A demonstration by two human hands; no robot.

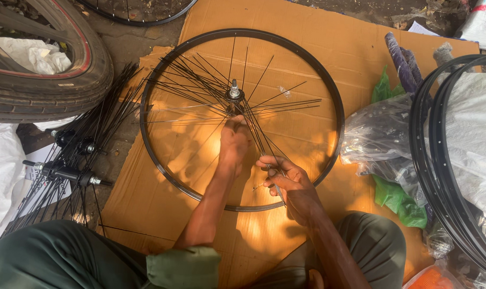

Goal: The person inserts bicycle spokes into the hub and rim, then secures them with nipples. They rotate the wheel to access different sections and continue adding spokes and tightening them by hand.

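Observation:
A black bicycle rim (328, 80) lies flat on brown cardboard (307, 32). In its middle stands a hub (234, 93) with a silver axle, and several black spokes fan out from it. My left hand (234, 142) grips the hub from below. My right hand (288, 184) pinches a thin spoke (264, 147) near the rim's near edge, fingers closed around it.
A tyre (45, 80) lies at the top left. Loose hubs with spokes (71, 155) sit at the left. Stacked black rims (446, 160), clear plastic bags (382, 134) and green bags (398, 198) crowd the right. My knees in green trousers are at the bottom.

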